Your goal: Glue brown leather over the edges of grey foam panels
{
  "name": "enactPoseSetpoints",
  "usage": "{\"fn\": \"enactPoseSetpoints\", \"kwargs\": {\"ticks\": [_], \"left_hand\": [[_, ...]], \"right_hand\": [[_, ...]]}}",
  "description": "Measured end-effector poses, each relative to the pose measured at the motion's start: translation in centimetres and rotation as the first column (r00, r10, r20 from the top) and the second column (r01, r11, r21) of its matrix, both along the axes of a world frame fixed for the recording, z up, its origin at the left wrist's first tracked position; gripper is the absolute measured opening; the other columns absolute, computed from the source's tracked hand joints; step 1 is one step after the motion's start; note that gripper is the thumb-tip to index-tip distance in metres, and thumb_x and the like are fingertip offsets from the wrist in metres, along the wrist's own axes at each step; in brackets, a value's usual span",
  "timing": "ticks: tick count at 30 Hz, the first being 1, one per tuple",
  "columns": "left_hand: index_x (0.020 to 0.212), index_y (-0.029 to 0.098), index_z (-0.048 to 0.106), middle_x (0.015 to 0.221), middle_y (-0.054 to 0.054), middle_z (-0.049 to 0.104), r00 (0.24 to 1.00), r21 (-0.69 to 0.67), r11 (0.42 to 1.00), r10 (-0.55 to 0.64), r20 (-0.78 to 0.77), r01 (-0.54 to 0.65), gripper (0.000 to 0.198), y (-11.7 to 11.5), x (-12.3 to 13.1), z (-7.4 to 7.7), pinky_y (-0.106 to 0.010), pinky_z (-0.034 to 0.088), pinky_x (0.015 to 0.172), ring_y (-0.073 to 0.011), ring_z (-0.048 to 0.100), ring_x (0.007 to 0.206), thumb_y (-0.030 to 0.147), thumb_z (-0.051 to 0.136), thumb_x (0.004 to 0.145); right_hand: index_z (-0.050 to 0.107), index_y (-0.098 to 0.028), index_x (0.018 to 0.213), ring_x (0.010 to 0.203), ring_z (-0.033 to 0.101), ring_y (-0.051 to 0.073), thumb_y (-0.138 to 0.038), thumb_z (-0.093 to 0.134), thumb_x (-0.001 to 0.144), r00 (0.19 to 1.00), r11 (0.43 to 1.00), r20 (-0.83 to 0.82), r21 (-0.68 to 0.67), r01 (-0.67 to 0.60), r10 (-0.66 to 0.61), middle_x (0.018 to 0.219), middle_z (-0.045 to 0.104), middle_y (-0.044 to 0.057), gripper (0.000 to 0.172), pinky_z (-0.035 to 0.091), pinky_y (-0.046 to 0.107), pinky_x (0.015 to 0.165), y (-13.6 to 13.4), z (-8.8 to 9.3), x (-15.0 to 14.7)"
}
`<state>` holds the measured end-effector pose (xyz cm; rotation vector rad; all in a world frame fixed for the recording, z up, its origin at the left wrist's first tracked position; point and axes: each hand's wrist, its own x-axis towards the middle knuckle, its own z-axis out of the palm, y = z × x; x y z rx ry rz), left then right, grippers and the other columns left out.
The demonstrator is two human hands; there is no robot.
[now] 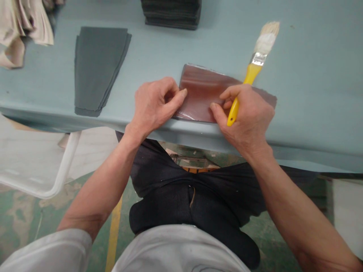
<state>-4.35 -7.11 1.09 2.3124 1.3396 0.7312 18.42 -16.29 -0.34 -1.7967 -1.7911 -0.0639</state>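
A glossy brown sheet point(202, 88) lies flat at the near edge of the pale blue table point(312, 94). My left hand point(154, 104) is closed, its thumb and fingers pinching the sheet's left edge. My right hand point(246, 115) is closed round the yellow handle of a flat paintbrush point(256, 60), whose pale bristles point away to the far right. The fingertips of that hand also press on the sheet's near edge.
A small pile of dark grey tapered cloth pieces point(98, 68) lies to the left. A taller dark stack point(171, 13) stands at the far edge. Beige fabric point(22, 30) bunches at the top left. A white plastic tray point(36, 158) sits below the table's left side.
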Motion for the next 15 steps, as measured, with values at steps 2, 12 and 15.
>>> {"fn": "enactPoseSetpoints", "kwargs": {"ticks": [2, 12, 15], "left_hand": [[0.074, 0.024, 0.062, 0.074, -0.002, 0.072, 1.0, 0.004, 1.0, 0.001, 0.001, -0.001, 0.031, -0.03, 0.01, 0.03, -0.036, 0.05, 0.07, -0.0226, 0.071, 0.074, 0.041, 0.068, 0.099], [0.076, 0.025, 0.062, 0.074, -0.002, 0.07, 1.0, -0.023, 1.0, -0.005, 0.025, 0.005, 0.031, -0.04, -0.09, -0.06, -0.037, 0.052, 0.077, -0.0231, 0.072, 0.08, 0.043, 0.069, 0.1], [0.075, 0.024, 0.062, 0.073, -0.002, 0.069, 1.0, 0.003, 1.0, -0.004, -0.001, 0.004, 0.032, -0.06, -0.07, -0.04, -0.036, 0.051, 0.074, -0.0226, 0.071, 0.077, 0.043, 0.068, 0.1]], "right_hand": [[0.065, -0.027, 0.106, 0.085, 0.069, 0.028, -0.036, 0.071, 0.094, 1.0, 1.0, -0.001, -0.002, -0.001, 0.001, 0.086, 0.071, 0.004, 0.016, 0.053, 0.044, 0.085, -0.01, 0.01, -0.02], [0.064, -0.027, 0.106, 0.086, 0.069, 0.027, -0.034, 0.072, 0.093, 1.0, 1.0, 0.004, 0.004, 0.003, -0.003, 0.086, 0.07, 0.003, 0.016, 0.053, 0.043, 0.083, -0.09, -0.04, -0.04], [0.065, -0.027, 0.106, 0.087, 0.069, 0.028, -0.034, 0.072, 0.093, 1.0, 1.0, -0.003, -0.003, 0.001, -0.001, 0.086, 0.07, 0.003, 0.017, 0.053, 0.044, 0.084, -0.09, -0.03, 0.0]]}}
